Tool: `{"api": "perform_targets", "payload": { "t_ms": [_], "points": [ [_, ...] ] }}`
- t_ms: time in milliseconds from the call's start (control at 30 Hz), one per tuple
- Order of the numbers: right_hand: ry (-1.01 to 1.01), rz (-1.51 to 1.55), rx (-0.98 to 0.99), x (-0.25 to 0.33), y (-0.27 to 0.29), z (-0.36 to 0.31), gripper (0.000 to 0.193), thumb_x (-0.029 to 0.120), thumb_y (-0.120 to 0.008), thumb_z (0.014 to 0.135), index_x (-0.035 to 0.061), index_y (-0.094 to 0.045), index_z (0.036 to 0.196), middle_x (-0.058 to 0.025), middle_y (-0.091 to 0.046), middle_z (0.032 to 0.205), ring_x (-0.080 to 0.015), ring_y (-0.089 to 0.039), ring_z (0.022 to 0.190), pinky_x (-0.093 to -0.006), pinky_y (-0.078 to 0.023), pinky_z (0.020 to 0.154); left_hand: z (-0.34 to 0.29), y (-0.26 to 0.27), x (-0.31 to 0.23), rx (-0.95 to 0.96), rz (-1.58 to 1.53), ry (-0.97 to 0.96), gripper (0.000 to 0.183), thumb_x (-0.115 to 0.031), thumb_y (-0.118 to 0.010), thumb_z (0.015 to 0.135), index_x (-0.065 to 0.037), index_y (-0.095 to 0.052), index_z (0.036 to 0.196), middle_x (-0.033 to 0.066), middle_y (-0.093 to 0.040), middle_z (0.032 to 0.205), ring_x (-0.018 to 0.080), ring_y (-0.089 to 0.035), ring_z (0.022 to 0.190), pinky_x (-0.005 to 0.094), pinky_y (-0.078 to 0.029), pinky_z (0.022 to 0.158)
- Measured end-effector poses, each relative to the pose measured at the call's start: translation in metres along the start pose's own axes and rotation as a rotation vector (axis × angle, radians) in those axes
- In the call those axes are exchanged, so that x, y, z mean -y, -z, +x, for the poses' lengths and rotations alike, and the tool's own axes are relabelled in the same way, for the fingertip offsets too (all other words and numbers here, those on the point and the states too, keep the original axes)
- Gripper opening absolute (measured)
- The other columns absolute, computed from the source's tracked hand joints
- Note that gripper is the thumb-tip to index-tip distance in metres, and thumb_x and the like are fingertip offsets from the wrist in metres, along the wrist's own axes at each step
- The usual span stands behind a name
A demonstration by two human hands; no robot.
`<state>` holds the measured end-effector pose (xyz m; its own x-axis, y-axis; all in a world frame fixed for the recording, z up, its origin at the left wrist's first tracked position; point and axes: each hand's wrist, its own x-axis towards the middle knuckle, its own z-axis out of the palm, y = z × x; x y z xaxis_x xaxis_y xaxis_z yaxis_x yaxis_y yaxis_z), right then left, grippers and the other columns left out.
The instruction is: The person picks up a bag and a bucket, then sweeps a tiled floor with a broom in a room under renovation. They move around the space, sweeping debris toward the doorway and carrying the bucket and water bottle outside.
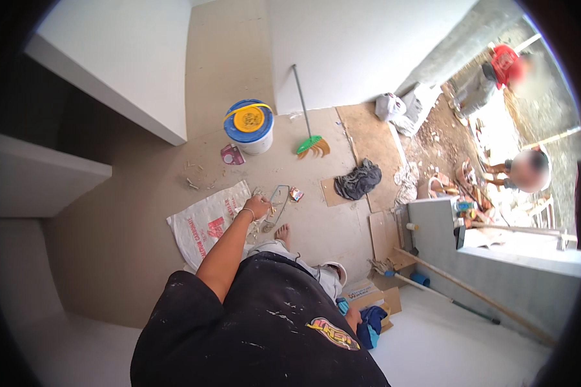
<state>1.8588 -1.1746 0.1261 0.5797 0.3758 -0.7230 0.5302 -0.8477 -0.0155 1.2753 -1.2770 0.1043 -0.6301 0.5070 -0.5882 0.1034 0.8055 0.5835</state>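
My left hand (258, 205) reaches low over the floor at the edge of a white woven sack (197, 222) with red print. Its fingers are curled downward, and what they hold is too small to name. Small pale sticks or chips (254, 229) lie scattered below it. Beside the hand is a thin blue-green bent frame (278, 197), next to a small red-and-white packet (295, 194). My right hand (353, 318) is low at my right side, partly covered by my black shirt. It is next to a dark blue cloth (370, 326) and an open cardboard box (366, 295); its fingers are hidden.
A white bucket (259, 146) with blue lid stands ahead, near a green-headed broom (312, 146) against the wall. A black plastic bag (359, 180) lies on cardboard. Long poles (445, 300) lean at right. Outside, two people (505, 68) (528, 170) are among rubble.
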Motion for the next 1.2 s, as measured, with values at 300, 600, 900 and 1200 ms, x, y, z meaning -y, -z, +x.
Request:
{"api": "perform_targets", "payload": {
  "t_ms": [300, 600, 900, 1200],
  "points": [
    [0.519, 0.005, 0.286, 0.291, -0.148, -0.068, 0.038, 0.027, -0.069, 0.09, -0.0048, -0.062, 0.109, -0.0145, -0.067, 0.089, -0.0266, -0.067, 0.074, -0.043, -0.055, 0.064, -0.054, 0.12, 0.14, -0.37, -0.883, 0.548, 0.024, -0.03, -0.065, 0.089, -0.008, -0.065, 0.099, 0.0039, -0.068, 0.082, 0.0167, -0.065, 0.063, 0.0348, -0.05, 0.052],
    [0.678, -0.045, 0.666, 0.623, -0.331, -0.208, 0.043, 0.031, -0.065, 0.095, 0.0088, -0.06, 0.132, -0.0131, -0.064, 0.102, -0.023, -0.064, 0.081, -0.0378, -0.054, 0.066, -0.141, 0.136, 0.208, -0.505, -0.963, 1.009, 0.036, -0.031, -0.062, 0.091, -0.011, -0.062, 0.121, 0.007, -0.069, 0.101, 0.0206, -0.069, 0.087, 0.0412, -0.053, 0.072],
    [0.404, 0.375, 0.871, 0.882, -0.506, -0.324, 0.079, 0.059, -0.045, 0.103, 0.0223, -0.01, 0.163, -0.0283, -0.055, 0.136, -0.042, -0.064, 0.116, -0.0544, -0.055, 0.096, -0.178, 0.196, 0.117, -0.561, -1.101, 1.166, 0.029, -0.032, -0.064, 0.095, -0.013, -0.063, 0.117, 0.006, -0.068, 0.098, 0.0229, -0.069, 0.087, 0.045, -0.052, 0.079],
    [0.261, 0.545, 0.766, 0.939, -0.593, -0.341, 0.067, 0.064, -0.035, 0.104, 0.0175, -0.035, 0.152, -0.0288, -0.053, 0.133, -0.0394, -0.061, 0.114, -0.0514, -0.058, 0.093, -0.221, 0.204, 0.145, -0.351, -1.273, 1.537, 0.031, -0.042, -0.059, 0.094, -0.018, -0.066, 0.113, 0.0087, -0.07, 0.099, 0.0324, -0.069, 0.084, 0.0579, -0.046, 0.073]
  ]
}}
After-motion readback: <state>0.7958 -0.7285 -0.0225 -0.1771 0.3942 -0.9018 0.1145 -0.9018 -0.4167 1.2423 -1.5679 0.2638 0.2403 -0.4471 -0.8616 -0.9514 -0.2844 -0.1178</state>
